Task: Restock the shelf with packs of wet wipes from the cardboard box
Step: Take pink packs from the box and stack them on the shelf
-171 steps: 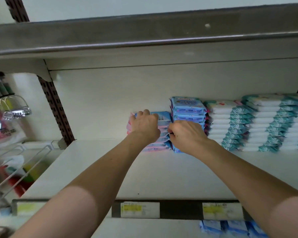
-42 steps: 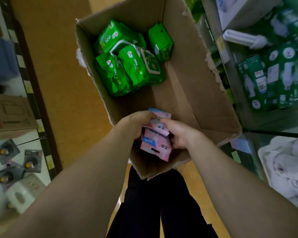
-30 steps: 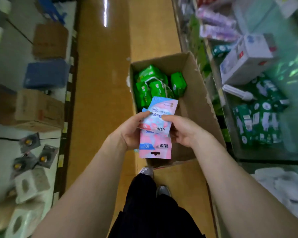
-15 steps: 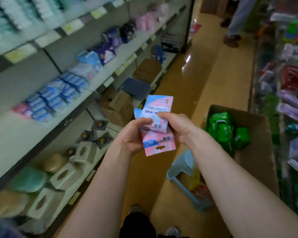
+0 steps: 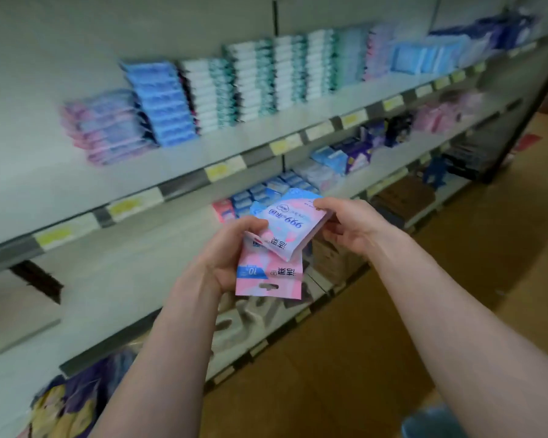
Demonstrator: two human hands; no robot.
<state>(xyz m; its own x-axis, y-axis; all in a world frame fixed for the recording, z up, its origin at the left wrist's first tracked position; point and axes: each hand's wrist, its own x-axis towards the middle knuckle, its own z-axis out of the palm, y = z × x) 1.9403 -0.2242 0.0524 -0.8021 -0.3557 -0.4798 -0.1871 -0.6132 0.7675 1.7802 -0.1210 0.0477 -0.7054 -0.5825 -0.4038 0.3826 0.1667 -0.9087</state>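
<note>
- You held a small bundle of flat pink-and-blue plastic wet-wipe packs (image 5: pixel 274 245) in front of the long grey metal shelf (image 5: pixel 184 159), below its front lip.
- Your left hand (image 5: pixel 227 251) had its fingers closed around the bundle's left side; your right hand (image 5: pixel 345 224) pinched the top pack's far edge.
- On that shelf, a low pink-and-blue stack (image 5: pixel 108 128) stood at the left end, shorter than the tall blue stack (image 5: pixel 160 102) just beside it, so I judged restocking partly done.
- Your bundle was not yet placed; that stack looked like its destination.
- The cardboard box was out of view; I couldn't tell its contents.
</note>
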